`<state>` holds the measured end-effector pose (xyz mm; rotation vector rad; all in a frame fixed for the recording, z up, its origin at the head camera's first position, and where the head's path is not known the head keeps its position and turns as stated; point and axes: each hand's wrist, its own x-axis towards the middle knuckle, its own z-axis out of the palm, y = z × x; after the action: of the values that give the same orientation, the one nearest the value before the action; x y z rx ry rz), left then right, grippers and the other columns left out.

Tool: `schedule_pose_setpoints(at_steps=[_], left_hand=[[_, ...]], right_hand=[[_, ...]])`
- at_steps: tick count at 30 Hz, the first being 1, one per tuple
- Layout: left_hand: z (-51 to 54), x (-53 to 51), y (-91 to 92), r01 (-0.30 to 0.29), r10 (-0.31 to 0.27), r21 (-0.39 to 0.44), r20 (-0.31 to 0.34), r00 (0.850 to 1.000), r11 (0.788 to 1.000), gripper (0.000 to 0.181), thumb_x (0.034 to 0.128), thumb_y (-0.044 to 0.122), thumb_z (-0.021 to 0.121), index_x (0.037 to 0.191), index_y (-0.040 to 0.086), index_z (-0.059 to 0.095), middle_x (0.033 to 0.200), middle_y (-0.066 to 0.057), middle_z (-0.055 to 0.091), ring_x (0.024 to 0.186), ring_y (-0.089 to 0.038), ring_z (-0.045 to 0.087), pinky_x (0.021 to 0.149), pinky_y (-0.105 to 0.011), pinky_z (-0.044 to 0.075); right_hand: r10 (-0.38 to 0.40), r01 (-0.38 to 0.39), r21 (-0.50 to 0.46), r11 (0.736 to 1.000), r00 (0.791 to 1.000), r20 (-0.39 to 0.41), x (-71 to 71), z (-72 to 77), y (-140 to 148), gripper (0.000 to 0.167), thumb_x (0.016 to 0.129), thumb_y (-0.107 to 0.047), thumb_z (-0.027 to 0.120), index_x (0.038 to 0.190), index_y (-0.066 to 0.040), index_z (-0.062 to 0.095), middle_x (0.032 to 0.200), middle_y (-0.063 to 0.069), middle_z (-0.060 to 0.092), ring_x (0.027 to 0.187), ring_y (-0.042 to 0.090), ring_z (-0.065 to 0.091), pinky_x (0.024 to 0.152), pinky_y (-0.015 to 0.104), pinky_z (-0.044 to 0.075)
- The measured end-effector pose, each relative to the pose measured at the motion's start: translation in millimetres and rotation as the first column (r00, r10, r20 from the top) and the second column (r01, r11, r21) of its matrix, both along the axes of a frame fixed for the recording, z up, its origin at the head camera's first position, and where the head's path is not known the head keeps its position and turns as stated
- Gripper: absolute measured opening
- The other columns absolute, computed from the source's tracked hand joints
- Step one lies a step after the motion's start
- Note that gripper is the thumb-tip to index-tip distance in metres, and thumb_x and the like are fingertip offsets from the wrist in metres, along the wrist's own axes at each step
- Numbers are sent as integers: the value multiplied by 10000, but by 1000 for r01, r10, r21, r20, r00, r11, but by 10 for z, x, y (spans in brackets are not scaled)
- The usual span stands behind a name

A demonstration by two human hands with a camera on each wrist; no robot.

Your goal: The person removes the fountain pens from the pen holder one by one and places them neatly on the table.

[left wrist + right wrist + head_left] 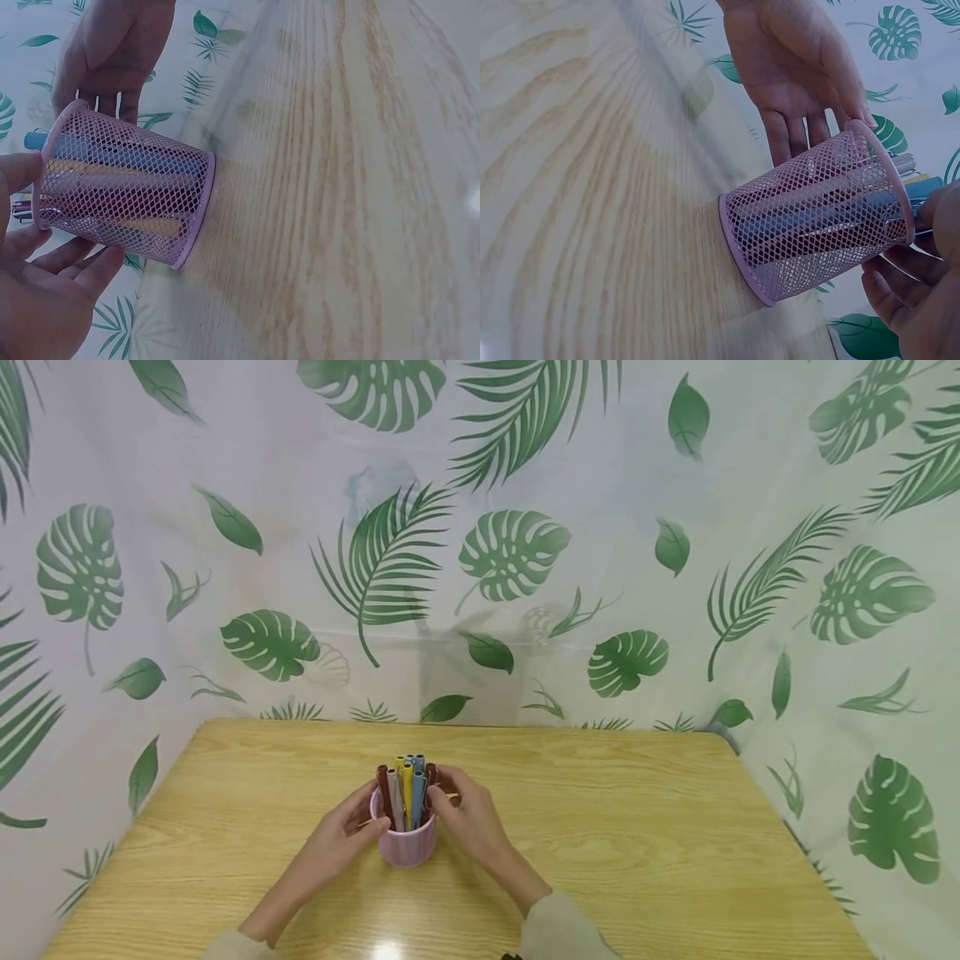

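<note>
Two-Hand Hold on a Pen-Filled Cup

Left position: the left hand (339,837) holds the side of the pink mesh cup (407,849). The thumb lies at the rim; the other fingers curve round the far side, slightly spread.

Center position: the cup stands upright, seemingly with its base on the wooden table (645,835), left of the table's middle. From left to right along its front it carries a dark red pen (385,793), a grey pen (396,806), a yellow pen (407,793) and a blue pen (418,793).

Right position: the right hand (474,817) curves its fingers round the opposite side. Its thumb tip sits beside the pens; whether it pinches one cannot be told.

Step in hand (judgement): steadying the filled cup with both hands. The next move probably calls for even pressure and a level cup.

Markings: no brand, label or writing can be read on cup or pens
</note>
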<state>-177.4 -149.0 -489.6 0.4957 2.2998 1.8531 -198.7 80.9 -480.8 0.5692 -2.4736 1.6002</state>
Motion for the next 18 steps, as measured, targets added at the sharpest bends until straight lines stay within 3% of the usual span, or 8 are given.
schedule_pose_setpoints(at_steps=[11,18], left_hand=[[7,28,11,5,-6,30,30,1000,1000,690,1062,174,607,1618,-16,246,1613,-305,302,1434,-459,401,1156,-431,411],[17,39,4,9,-10,30,40,999,1000,679,1071,181,591,1629,17,243,1617,-290,312,1449,-443,387,1170,-444,394]], right_hand=[[-30,32,-41,999,998,51,-60,28,-47,210,1016,-99,640,1194,-3,697,1086,102,734,999,229,678,796,253,589],[-65,71,-74,995,995,80,-76,23,-66,177,1005,-113,666,1138,-8,715,1072,105,735,989,233,684,803,263,601]])
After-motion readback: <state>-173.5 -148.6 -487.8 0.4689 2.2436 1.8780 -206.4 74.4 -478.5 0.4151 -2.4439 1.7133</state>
